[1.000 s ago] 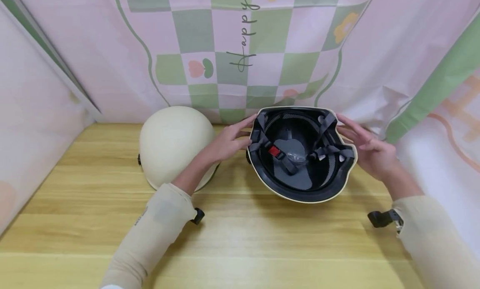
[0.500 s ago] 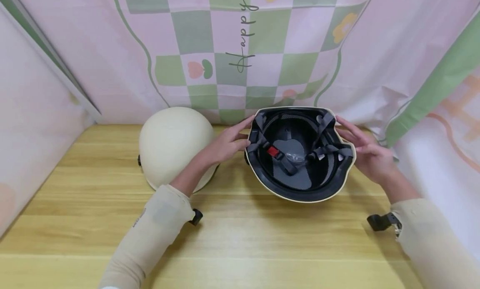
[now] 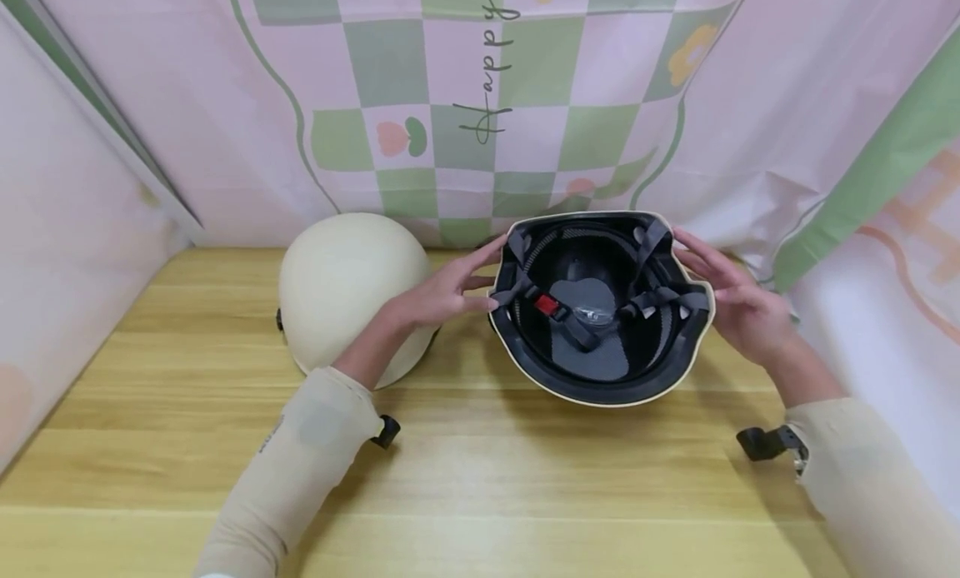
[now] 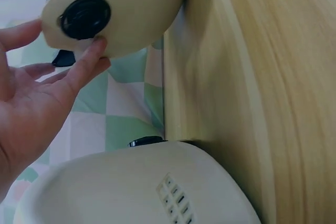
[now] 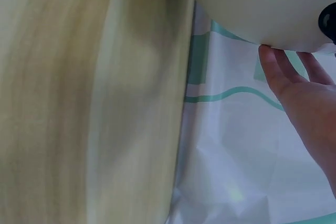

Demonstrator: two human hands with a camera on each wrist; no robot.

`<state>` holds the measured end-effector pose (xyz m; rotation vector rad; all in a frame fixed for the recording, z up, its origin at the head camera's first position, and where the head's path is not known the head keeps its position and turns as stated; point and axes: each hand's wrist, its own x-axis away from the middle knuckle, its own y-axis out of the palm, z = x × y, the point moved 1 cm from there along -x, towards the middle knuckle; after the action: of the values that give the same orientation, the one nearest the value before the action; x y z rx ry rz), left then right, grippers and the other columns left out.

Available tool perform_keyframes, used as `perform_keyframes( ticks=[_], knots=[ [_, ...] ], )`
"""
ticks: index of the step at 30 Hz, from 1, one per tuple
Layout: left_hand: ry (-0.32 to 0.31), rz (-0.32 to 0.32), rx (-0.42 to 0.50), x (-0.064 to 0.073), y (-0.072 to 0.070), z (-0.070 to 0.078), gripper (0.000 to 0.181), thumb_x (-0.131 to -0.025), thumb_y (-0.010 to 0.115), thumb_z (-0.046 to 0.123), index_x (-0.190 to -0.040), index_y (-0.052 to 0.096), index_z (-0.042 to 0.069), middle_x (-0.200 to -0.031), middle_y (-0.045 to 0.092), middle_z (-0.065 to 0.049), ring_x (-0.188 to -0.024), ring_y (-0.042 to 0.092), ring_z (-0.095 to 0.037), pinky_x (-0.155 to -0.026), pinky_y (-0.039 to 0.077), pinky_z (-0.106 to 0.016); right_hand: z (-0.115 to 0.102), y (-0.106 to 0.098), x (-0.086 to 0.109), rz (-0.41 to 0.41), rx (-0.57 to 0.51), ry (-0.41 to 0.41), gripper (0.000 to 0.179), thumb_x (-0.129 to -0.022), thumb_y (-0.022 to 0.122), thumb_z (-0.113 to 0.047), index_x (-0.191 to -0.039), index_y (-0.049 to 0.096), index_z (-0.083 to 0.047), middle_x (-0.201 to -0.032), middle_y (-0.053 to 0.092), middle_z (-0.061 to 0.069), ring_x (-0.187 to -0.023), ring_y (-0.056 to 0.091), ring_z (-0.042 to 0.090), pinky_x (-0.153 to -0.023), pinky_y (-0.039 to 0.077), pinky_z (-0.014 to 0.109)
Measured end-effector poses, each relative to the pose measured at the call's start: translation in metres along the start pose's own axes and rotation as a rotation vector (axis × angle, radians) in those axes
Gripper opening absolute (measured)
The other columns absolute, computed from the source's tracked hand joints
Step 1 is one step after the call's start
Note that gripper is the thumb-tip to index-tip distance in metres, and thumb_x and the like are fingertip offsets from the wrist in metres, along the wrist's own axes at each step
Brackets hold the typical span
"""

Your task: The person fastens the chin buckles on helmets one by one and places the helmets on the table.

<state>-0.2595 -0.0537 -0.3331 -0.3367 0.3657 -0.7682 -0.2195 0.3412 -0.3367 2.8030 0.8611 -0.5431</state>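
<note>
In the head view, a cream helmet [image 3: 592, 386] lies upside down, showing its black lining, grey straps and a red buckle [image 3: 546, 304]. My left hand [image 3: 438, 296] touches its left side with extended fingers, the thumb at the rim. The left wrist view shows those fingers [image 4: 86, 61] beside a round black knob [image 4: 86, 17] on the shell. On the opposite side, my right hand [image 3: 750, 316] has nearly straight fingers against the shell; in the right wrist view the fingertips [image 5: 268, 56] meet its smooth surface. The right palm stays apart from the helmet.
A second cream helmet [image 3: 348, 286] stands dome up on the wooden table [image 3: 480, 478], left of the first and partly behind my left forearm. Its vent holes [image 4: 176, 200] show in the left wrist view. A checkered curtain [image 3: 457, 70] hangs along the table's back edge.
My left hand has shifted slightly left, its thumb lower along the rim. The upturned helmet has tilted a little, its left edge moving outward. My right hand stays nearly in place.
</note>
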Motion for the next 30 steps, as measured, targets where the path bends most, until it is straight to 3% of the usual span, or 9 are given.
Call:
perform_keyframes(
  ticks=[7, 14, 16, 21, 26, 30],
  knots=[
    [-0.075, -0.028, 0.076, 0.003, -0.001, 0.000, 0.097, -0.096, 0.067, -0.007, -0.168, 0.006, 0.012, -0.169, 0.017, -0.022, -0.148, 0.037, -0.045, -0.118, 0.034, -0.058, -0.009, 0.003, -0.003, -0.031, 0.003, 0.029, 0.083, -0.087, 0.014, 0.012, -0.166, 0.026, -0.014, -0.160, 0.040, 0.002, -0.135, 0.051, 0.013, -0.101, 0.051, 0.026],
    [-0.133, -0.043, 0.088, 0.002, 0.004, -0.006, 0.102, -0.096, 0.069, -0.006, -0.168, 0.000, 0.015, -0.168, 0.020, -0.024, -0.143, 0.044, -0.045, -0.111, 0.046, -0.048, -0.017, 0.005, -0.006, -0.007, 0.032, 0.023, 0.080, -0.092, 0.010, 0.009, -0.165, 0.028, -0.016, -0.154, 0.048, 0.002, -0.130, 0.057, 0.012, -0.101, 0.050, 0.026],
    [-0.136, -0.038, 0.083, 0.001, 0.006, -0.007, 0.101, -0.095, 0.069, -0.007, -0.168, 0.000, 0.013, -0.167, 0.022, -0.026, -0.140, 0.048, -0.045, -0.108, 0.050, -0.045, -0.017, 0.005, -0.007, -0.051, -0.027, -0.013, 0.075, -0.094, 0.009, 0.010, -0.164, 0.027, -0.010, -0.156, 0.046, 0.006, -0.132, 0.056, 0.015, -0.104, 0.049, 0.027],
    [-0.159, -0.007, 0.120, -0.001, 0.014, -0.009, 0.103, -0.092, 0.069, -0.013, -0.167, 0.002, 0.011, -0.160, 0.031, -0.030, -0.119, 0.063, -0.043, -0.098, 0.055, -0.049, -0.017, 0.004, -0.010, -0.117, -0.069, -0.119, 0.063, -0.100, 0.015, 0.012, -0.161, 0.027, 0.002, -0.157, 0.046, 0.014, -0.133, 0.057, 0.021, -0.107, 0.048, 0.029],
    [-0.227, 0.029, 0.251, -0.003, 0.023, -0.013, 0.106, -0.091, 0.067, -0.018, -0.168, 0.003, 0.017, -0.149, 0.041, -0.031, -0.091, 0.069, -0.030, -0.088, 0.058, -0.056, -0.021, 0.005, -0.015, -0.090, 0.005, -0.171, 0.054, -0.103, 0.023, 0.014, -0.155, 0.035, 0.009, -0.153, 0.052, 0.015, -0.132, 0.057, 0.020, -0.107, 0.048, 0.027],
    [-0.250, 0.048, 0.275, -0.005, 0.029, -0.018, 0.107, -0.090, 0.066, -0.020, -0.168, 0.003, 0.017, -0.139, 0.050, -0.033, -0.081, 0.069, -0.025, -0.081, 0.061, -0.054, -0.026, 0.009, -0.018, -0.036, 0.052, -0.176, 0.051, -0.103, 0.027, 0.015, -0.153, 0.039, 0.010, -0.148, 0.057, 0.015, -0.128, 0.060, 0.020, -0.104, 0.050, 0.026]
  ],
)
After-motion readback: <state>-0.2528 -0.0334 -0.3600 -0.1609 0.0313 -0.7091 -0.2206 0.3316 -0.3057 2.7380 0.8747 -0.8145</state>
